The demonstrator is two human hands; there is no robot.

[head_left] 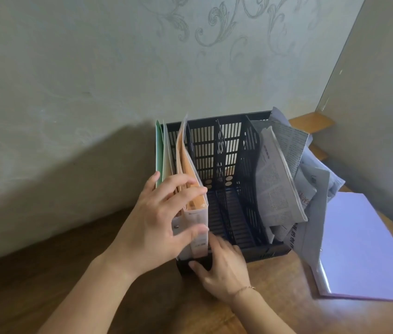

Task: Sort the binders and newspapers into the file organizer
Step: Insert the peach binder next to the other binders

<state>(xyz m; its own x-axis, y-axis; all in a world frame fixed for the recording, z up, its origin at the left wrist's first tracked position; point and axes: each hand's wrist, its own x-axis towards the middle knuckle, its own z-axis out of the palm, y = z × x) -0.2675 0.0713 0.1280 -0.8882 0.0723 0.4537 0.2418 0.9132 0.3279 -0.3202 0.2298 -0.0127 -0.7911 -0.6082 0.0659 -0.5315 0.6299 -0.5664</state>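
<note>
Binders first: an orange binder (191,186) and a green binder (159,153) stand upright in the leftmost slot of the black file organizer (229,179), spines toward me. My left hand (159,218) lies across the near edge of the pair, fingers spread and nearly straight over the spine, thumb low; it presses them rather than pinching. My right hand (222,268) rests at the organizer's near left lip, fingers bent against the plastic, apparently bracing the frame. I cannot tell whether it truly grips.

Status, as judged:
- Left slot: filled.
- Two middle slots: nothing seen in them.
- Right slot: newspapers (279,184) stuffed in, slumping and spilling over the right wall.
- Purple binder (361,247) lies flat on the wooden table (46,273), right of the organizer, not yet filed.

Estimate: well past halfway. Remaining: purple binder, possibly tidying the papers.
</note>
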